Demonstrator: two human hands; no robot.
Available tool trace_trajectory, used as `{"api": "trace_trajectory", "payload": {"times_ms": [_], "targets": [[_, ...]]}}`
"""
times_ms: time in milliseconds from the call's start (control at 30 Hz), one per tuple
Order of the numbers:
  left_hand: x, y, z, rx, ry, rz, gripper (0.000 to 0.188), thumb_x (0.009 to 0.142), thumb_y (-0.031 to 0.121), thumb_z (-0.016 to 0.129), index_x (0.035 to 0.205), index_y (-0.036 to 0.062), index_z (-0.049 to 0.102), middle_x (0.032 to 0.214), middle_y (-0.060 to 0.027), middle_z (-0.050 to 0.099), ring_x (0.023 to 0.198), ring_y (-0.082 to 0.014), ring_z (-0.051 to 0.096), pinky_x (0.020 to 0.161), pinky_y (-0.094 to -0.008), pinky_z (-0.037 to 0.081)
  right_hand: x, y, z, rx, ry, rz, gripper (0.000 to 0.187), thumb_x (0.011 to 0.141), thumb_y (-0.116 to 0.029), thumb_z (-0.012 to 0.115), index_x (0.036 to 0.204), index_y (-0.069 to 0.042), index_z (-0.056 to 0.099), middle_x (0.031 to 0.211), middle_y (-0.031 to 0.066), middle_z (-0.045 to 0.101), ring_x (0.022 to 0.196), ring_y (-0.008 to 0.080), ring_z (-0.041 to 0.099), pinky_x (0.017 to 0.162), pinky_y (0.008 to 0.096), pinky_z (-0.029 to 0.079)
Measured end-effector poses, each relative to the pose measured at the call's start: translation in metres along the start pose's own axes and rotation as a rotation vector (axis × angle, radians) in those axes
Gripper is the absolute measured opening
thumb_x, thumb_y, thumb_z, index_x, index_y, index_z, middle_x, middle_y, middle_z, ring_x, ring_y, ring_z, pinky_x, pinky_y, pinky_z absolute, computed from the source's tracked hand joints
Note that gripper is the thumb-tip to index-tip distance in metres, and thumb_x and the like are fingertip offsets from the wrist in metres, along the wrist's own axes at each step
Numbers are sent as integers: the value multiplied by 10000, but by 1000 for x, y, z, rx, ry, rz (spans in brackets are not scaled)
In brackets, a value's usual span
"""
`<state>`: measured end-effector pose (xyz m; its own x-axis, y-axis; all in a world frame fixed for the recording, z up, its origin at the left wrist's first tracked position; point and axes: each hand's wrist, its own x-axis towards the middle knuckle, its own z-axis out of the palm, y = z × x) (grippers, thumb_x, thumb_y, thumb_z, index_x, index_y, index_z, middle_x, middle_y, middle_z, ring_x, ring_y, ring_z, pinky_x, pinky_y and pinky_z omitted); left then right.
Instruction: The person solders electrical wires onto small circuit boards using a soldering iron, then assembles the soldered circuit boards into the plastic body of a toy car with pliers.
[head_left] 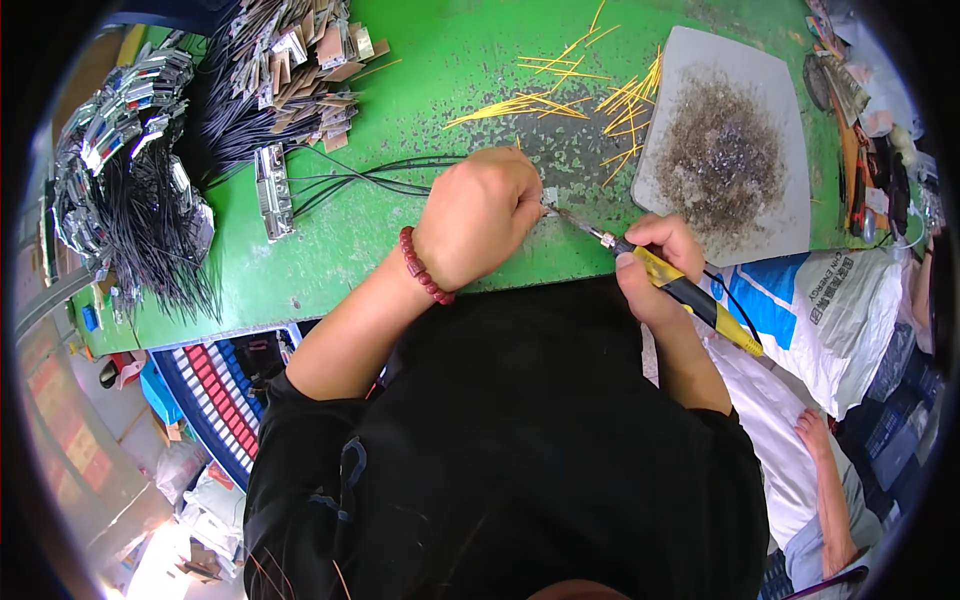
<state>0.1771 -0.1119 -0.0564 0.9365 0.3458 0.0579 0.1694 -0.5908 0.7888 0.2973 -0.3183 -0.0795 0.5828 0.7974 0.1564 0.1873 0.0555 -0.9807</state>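
Observation:
My right hand (662, 262) grips a yellow and black soldering iron (690, 295), its metal tip angled left toward the fingertips of my left hand. Closed in a pinch, my left hand (482, 218) holds thin black wires (385, 178) over the green table. The wires run left to a flat silver metal part (272, 193) lying on the table. A small pale piece shows at my left fingertips beside the iron's tip, too small to make out. My left fingers are mostly hidden behind the back of the hand.
Yellow wires (520, 106) lie scattered beyond my hands. A grey board (798, 205) with dark residue lies at the right. Bundles of black-wired metal parts (140, 150) crowd the left; tools (855, 160) line the right edge. Another person's arm (828, 490) shows at lower right.

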Motion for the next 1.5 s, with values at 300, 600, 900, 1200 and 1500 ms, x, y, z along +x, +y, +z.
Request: {"api": "trace_trajectory", "payload": {"times_ms": [300,600,900,1200,1500], "targets": [[9,5,-4,42,16,33,53,727,2,657,727,-11,606,793,-130,636,740,-316,628,665,-373,504,4,7,-3,129,162,-35,222,824,-146,665,925,-23,510,859,78,545,759,125,491,684,261,407],[-3,3,2,87,-10,36,78,781,120,617,743,52,629,777,-145,626,716,-349,623,629,-436,507,-3,1,4,-204,248,33,191,757,-196,722,836,-73,600,722,6,602,661,79,547,589,280,460],[-2,-8,4,159,14,20,131,734,167,691,733,36,692,733,-119,666,668,-247,661,630,-346,529,6,12,13,102,284,-87,129,803,-69,681,835,-23,564,688,-7,572,619,34,505,545,225,413],[-6,-6,8,177,42,99,128,732,176,697,716,50,693,700,-108,660,634,-245,645,617,-357,520,4,18,13,165,308,-107,111,806,-59,670,830,-33,565,683,-19,564,606,33,497,539,225,403],[-8,-2,11,194,59,60,129,778,164,595,709,60,630,760,-162,639,710,-358,627,633,-472,515,1,8,7,-132,358,-112,100,770,-92,672,787,-74,575,734,-11,564,682,94,536,617,249,438]]}}
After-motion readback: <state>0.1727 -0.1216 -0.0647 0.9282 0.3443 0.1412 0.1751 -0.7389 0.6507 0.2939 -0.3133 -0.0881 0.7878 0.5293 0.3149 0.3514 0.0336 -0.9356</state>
